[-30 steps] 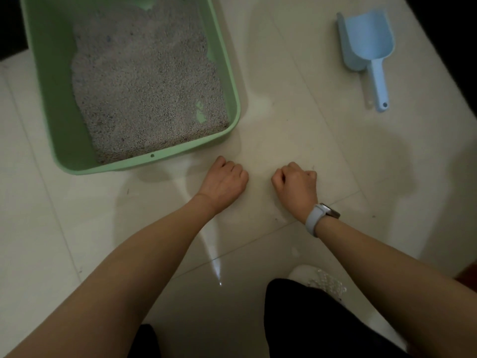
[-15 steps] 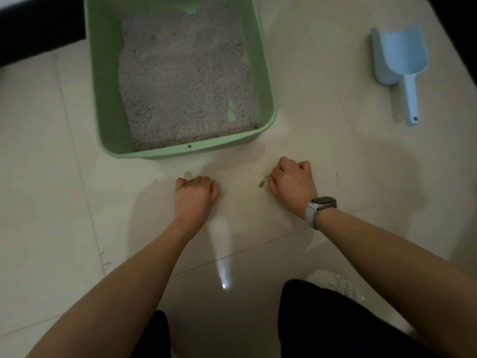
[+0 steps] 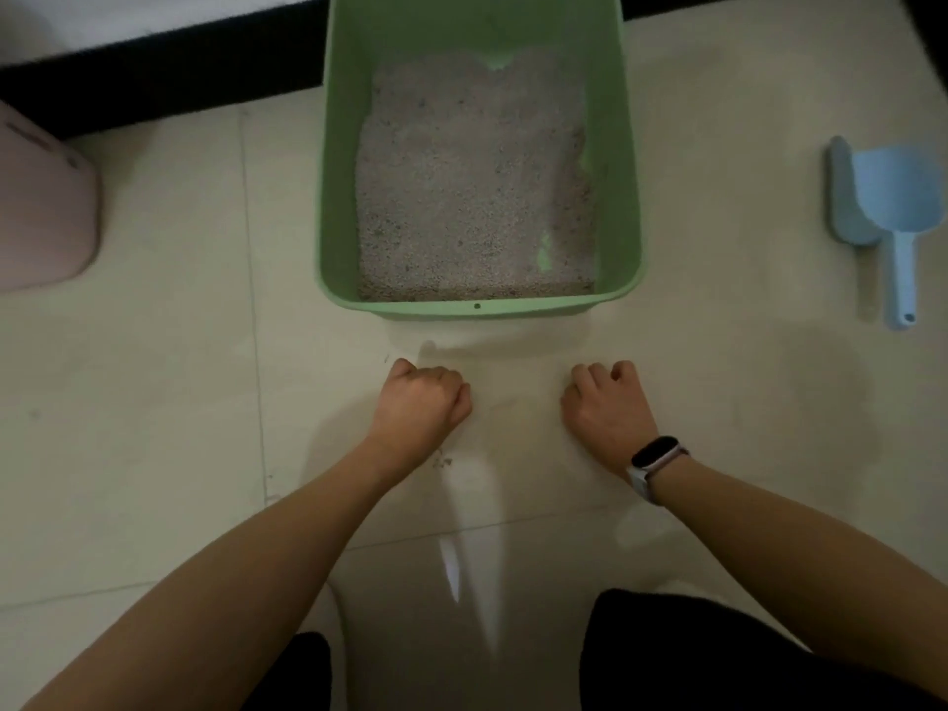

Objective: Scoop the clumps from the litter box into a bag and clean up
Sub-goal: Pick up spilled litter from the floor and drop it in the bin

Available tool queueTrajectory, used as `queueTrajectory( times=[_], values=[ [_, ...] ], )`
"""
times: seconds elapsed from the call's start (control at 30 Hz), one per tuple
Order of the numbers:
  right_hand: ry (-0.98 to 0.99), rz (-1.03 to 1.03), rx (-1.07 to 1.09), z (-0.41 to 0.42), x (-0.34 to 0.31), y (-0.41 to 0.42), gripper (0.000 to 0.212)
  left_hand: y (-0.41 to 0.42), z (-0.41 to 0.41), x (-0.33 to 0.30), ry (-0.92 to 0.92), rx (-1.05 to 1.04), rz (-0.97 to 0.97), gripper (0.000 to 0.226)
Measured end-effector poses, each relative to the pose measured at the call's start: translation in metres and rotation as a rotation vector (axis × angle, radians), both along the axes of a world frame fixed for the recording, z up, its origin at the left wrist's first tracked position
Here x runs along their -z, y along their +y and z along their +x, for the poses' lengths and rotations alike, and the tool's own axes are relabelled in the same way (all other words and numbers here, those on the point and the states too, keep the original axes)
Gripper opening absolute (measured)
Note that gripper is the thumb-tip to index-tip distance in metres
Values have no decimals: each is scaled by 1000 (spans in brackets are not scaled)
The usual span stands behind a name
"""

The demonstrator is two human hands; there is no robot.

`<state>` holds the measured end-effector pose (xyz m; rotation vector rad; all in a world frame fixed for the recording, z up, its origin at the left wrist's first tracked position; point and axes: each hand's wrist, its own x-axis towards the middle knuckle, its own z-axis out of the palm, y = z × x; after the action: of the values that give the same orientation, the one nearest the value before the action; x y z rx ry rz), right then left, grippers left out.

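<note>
A green litter box (image 3: pixel 338 207) stands on the tiled floor, holding grey litter (image 3: pixel 472 187). Both my fists rest on the floor just in front of it. My left hand (image 3: pixel 423 402) is curled with nothing in it. My right hand (image 3: pixel 605 407), with a watch on its wrist, is curled the same way and holds nothing. A light blue scoop (image 3: pixel 895 207) lies on the floor at the far right, handle toward me. A few dark crumbs of litter (image 3: pixel 442 461) lie by my left wrist. No bag is in view.
A pink container (image 3: pixel 41 213) stands at the left edge. A dark baseboard (image 3: pixel 154 79) runs along the wall behind the box. My knees in dark clothing (image 3: pixel 692 654) fill the bottom of the view.
The view has swung left, so the box and scoop appear further right and the pink container has come into sight. My fists stay on the floor in front of the box.
</note>
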<state>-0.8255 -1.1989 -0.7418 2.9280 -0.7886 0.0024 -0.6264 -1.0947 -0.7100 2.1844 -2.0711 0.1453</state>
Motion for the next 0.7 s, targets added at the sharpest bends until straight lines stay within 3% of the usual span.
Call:
queueTrajectory(
  times=[0.23,0.4,0.5,0.57,0.7],
  values=[
    [32,111,-44,12,-18,6,16,17,37,-39,-72,115,23,33],
    [-265,311,-166,68,-94,10,33,-4,80,-103,-214,301,50,30],
    [-359,253,-202,116,-147,3,33,-15,112,-149,-243,399,-37,29],
    [-419,265,-169,155,-181,-3,33,-20,142,-183,-234,354,-146,28],
    [-574,335,-71,252,-242,-6,30,-5,219,-243,-149,18,-370,29]
  ],
)
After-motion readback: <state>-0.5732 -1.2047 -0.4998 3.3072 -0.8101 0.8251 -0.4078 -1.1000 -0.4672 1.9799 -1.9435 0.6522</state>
